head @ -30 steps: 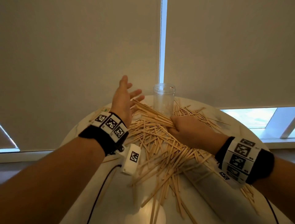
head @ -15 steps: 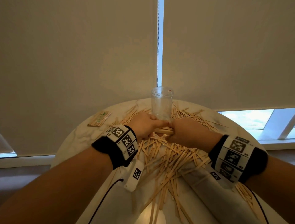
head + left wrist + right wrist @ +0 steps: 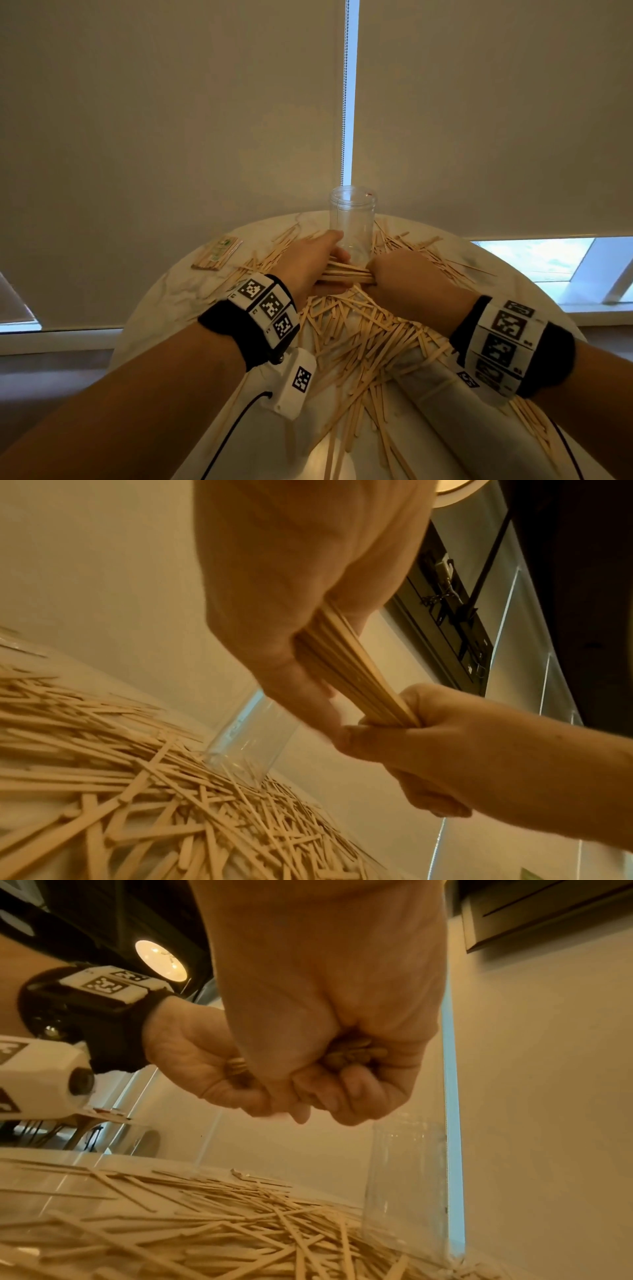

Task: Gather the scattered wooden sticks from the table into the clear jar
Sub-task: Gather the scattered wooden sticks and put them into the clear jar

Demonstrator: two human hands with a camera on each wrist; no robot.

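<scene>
The round bench [image 3: 164, 294] carries a wide scatter of loose wooden sticks [image 3: 359, 342] that lies beneath and behind both hands, toward the person, and also spreads past them around the foot of the jar. The clear jar [image 3: 352, 222] stands upright on the bench just beyond the two hands, mouth open; its lower wall is partly covered by the left hand in the head view, and no sticks can be made out inside it. The left hand [image 3: 308, 263] and the right hand [image 3: 404, 277] face each other close together, above the scatter, with a bundle of sticks [image 3: 346, 274] held level between them. The left grip is closed on one end of the bundle: the left wrist view shows the sticks [image 3: 346, 664] emerging from between curled fingers and thumb. The right grip is clamped as a fist on the opposite end [image 3: 352, 1050], with only the stick tips visible inside the curled fingers [image 3: 356, 1093]. The stick count in the bundle cannot be determined. A small packet of sticks [image 3: 219, 251] lies on the bench well apart to the left of the left hand; its label is too small to read. The near edge of the bench is cut off by the forearms and frame.
</scene>
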